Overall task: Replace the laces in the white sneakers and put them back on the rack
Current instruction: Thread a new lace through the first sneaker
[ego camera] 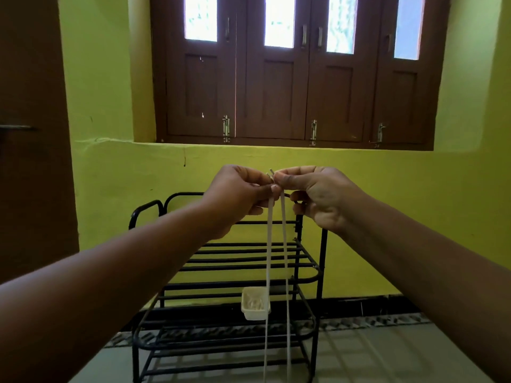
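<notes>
Right between the two raised hands, the white lace (276, 244) hangs in two strands, its tips poking up where the fingers meet. The left hand (235, 197) pinches one strand near its tip and the right hand (318, 194) pinches the other, the two hands nearly touching. Below and beyond them stands a black rack (309, 272), the strands falling across its front. A small white tub (255, 313) sits on a lower shelf, just left of the strands. Above the hands is a brown shuttered window (290, 78).
</notes>
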The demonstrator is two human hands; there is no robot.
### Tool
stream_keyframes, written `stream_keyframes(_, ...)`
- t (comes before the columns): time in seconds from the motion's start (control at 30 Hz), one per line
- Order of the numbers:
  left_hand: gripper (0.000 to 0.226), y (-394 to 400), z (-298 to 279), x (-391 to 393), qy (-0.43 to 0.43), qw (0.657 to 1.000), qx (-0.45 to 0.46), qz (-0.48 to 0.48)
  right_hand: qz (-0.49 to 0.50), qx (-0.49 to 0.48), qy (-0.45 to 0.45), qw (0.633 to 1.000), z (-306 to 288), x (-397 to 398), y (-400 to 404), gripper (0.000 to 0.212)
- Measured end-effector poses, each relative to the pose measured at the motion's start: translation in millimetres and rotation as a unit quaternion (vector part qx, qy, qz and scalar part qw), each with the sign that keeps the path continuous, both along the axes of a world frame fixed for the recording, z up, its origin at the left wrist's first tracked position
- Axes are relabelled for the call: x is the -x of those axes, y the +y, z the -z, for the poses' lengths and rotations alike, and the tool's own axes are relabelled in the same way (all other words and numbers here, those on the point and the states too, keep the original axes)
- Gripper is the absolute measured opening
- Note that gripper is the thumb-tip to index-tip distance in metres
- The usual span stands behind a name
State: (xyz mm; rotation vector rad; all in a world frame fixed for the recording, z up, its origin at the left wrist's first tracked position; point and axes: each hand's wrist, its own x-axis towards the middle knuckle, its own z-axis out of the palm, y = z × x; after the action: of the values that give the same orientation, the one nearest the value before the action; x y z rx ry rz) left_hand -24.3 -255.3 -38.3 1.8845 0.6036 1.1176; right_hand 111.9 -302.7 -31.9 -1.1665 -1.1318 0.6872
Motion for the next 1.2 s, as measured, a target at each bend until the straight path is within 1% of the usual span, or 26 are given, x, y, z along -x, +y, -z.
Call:
stream_keyframes(0.13, 0.008, -5.8, -0.1, -1.2, -0.011, 1.000, 0.009, 0.003, 0.009, -0.014, 0.017, 1.000, 2.9, 2.5, 0.6, 0.005)
stream_keyframes(0.23, 0.003, -7.0, 1.6, -1.2, -0.035, 0.999, -0.004, -0.021, 0.006, -0.031, 0.037, 0.999, 4.5, 2.8, -1.1, 0.003)
stream_keyframes(0.3, 0.003, -5.7, 0.7, 1.0, -0.033, 0.998, -0.028, -0.043, 0.006, -0.031, 0.005, 0.999, 4.5, 0.7, -3.9, 0.002)
stream_keyframes(0.43, 0.007, -5.1, -6.2, 4.7, -0.031, 0.994, -0.076, -0.073, 0.001, -0.023, -0.097, 0.995, 4.4, -0.8, -9.9, 0.005)
stream_keyframes(0.5, 0.010, -4.7, -11.9, 5.0, -0.061, 0.989, -0.097, -0.094, 0.001, -0.024, -0.121, 0.992, 4.0, -0.1, -11.2, 0.005)
stream_keyframes(0.6, 0.009, -4.0, -14.8, 3.5, -0.118, 0.984, -0.085, -0.107, 0.007, -0.032, -0.128, 0.991, 2.5, 1.0, -12.7, 0.002)
stream_keyframes(0.67, 0.007, -3.8, -11.2, 2.0, -0.117, 0.985, -0.076, -0.098, 0.016, -0.052, -0.116, 0.992, -0.1, 1.2, -13.1, 0.005)
stream_keyframes(0.77, 0.005, -6.3, -4.6, 0.1, -0.080, 0.993, -0.061, -0.062, 0.021, -0.066, -0.084, 0.994, -3.7, 1.9, -13.1, 0.004)
stream_keyframes(0.87, 0.006, -9.0, -5.3, 0.0, -0.076, 0.997, -0.017, -0.030, 0.003, -0.062, -0.038, 0.997, -3.9, 4.1, -11.8, 0.005)
stream_keyframes(1.0, 0.006, -11.5, -7.1, 0.3, -0.078, 0.996, 0.026, -0.015, -0.032, -0.063, 0.035, 0.997, -1.8, 6.0, -11.9, 0.008)
stream_keyframes(1.13, 0.001, -10.2, -6.2, 2.5, -0.086, 0.995, 0.046, 0.001, -0.060, -0.051, 0.058, 0.995, -1.4, 5.5, -13.1, 0.007)
stream_keyframes(1.2, 0.004, -9.1, -5.7, 3.7, -0.086, 0.996, 0.037, 0.006, -0.073, -0.039, 0.060, 0.995, -3.2, 4.4, -14.8, 0.006)
